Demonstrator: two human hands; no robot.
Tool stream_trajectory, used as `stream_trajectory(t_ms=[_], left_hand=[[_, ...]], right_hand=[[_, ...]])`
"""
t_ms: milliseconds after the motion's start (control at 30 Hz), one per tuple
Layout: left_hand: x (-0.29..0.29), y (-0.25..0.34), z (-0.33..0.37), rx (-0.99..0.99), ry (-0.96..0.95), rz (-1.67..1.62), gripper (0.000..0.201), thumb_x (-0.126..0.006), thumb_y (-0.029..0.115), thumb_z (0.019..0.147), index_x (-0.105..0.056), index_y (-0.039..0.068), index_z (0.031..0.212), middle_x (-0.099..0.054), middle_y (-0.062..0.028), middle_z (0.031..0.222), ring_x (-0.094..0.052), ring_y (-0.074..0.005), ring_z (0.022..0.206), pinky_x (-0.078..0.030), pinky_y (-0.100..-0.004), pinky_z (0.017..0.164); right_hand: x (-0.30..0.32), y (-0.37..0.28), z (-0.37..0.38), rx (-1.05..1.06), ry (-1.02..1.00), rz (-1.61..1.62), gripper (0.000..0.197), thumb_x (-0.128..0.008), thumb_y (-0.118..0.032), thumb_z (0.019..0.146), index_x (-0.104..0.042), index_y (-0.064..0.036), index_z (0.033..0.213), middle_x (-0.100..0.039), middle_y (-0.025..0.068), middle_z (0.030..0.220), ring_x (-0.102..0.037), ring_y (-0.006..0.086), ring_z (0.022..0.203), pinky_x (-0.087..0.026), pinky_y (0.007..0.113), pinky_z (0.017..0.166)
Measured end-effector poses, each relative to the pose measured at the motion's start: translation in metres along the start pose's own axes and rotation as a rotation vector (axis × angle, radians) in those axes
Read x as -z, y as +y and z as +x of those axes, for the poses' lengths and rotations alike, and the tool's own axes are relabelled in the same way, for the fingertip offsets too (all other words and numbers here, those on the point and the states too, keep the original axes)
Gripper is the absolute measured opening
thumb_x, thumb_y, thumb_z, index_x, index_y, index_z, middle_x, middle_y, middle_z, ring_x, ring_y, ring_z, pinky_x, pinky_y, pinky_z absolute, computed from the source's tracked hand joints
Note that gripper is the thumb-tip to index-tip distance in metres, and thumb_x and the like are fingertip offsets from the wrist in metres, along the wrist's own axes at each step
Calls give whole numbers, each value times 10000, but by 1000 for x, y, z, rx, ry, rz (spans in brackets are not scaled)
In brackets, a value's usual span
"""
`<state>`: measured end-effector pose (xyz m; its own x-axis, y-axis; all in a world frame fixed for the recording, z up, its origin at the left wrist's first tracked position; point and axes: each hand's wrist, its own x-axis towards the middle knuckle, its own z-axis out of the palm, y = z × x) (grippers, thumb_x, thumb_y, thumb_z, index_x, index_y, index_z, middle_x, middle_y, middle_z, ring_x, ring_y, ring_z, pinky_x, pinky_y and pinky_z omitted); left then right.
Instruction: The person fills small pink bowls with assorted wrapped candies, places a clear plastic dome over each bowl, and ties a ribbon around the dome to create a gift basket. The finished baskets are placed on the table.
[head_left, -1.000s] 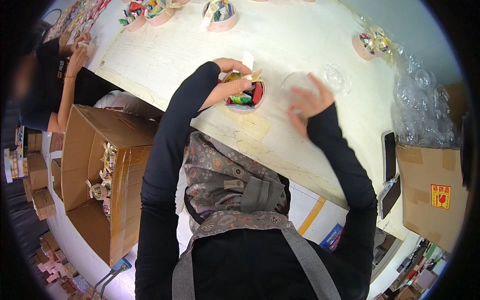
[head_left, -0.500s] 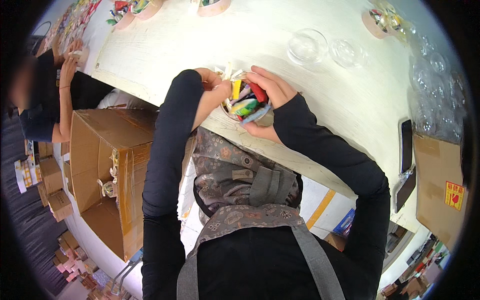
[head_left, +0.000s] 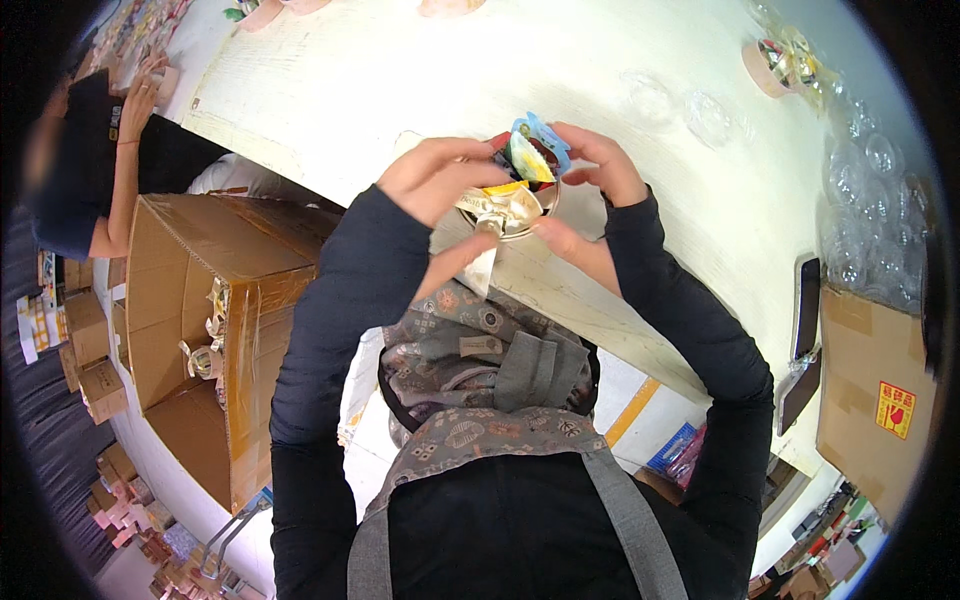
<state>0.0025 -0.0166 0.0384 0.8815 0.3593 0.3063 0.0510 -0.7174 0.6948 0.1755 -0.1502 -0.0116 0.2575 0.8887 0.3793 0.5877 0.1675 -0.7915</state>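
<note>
A small round tub point(head_left: 518, 236) packed with colourful wrapped sweets point(head_left: 530, 155) is between my hands near the table's front edge. A cream ribbon bow point(head_left: 497, 207) sits at its near side, with one tail hanging down over the edge. My left hand point(head_left: 440, 190) curves round the left side, its fingers over the packets and its thumb by the bow. On the other side my right hand point(head_left: 597, 190) cups the tub, fingers at the far rim and thumb near the front. The sweets and my hands hide much of the tub's wall.
Two clear plastic domes point(head_left: 708, 118) lie on the white table point(head_left: 340, 90). Filled tubs point(head_left: 768, 70) stand towards the back. At right are a heap of clear domes point(head_left: 870, 200), two phones point(head_left: 806, 300) and a carton point(head_left: 870, 350). An open cardboard box point(head_left: 190, 330) stands left, near another person point(head_left: 125, 190).
The tub has been turned, bringing the bow from its far left to the near side. My left hand has let go of the ribbon and spread round the tub; my right hand has moved slightly right.
</note>
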Motion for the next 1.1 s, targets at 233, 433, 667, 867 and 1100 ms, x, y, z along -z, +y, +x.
stream_trajectory(t_ms=[233,433,667,867,1100], left_hand=[[-8,-15,-2,-185,61,190,225,-716,27,690,-615,22,890,-582,-110,1011,-615,-250,818,-516,-318,689],[-33,-17,-28,-241,313,216,252,-703,-79,632,-621,-19,862,-593,-143,1017,-626,-282,881,-531,-339,752],[-45,-28,-41,-350,371,195,331,-726,-66,582,-610,5,884,-589,-138,1018,-602,-305,951,-502,-355,785],[-36,-8,-30,-162,174,241,370,-742,35,613,-591,37,951,-574,-134,1007,-555,-306,930,-461,-380,812],[-35,-6,-17,-164,166,278,410,-647,-42,618,-612,62,1013,-562,-96,915,-537,-283,898,-457,-401,845]], right_hand=[[-2,-3,8,203,-63,-119,739,-735,-339,717,-400,-39,1303,-434,165,1271,-482,290,1098,-435,364,891],[2,-11,20,-4,-49,-47,608,-701,-297,764,-453,-74,1271,-513,171,1159,-514,276,1055,-448,358,867],[-9,-12,24,-12,-76,-140,564,-688,-314,774,-472,-122,1259,-553,170,1079,-533,268,992,-453,360,844],[9,-15,23,-274,-232,247,702,-476,-555,856,-345,-101,1375,-472,149,1264,-479,241,1139,-370,317,966],[-1,-5,11,-55,-34,23,669,-487,-496,853,-334,-111,1377,-397,126,1333,-462,249,1136,-390,357,927]])
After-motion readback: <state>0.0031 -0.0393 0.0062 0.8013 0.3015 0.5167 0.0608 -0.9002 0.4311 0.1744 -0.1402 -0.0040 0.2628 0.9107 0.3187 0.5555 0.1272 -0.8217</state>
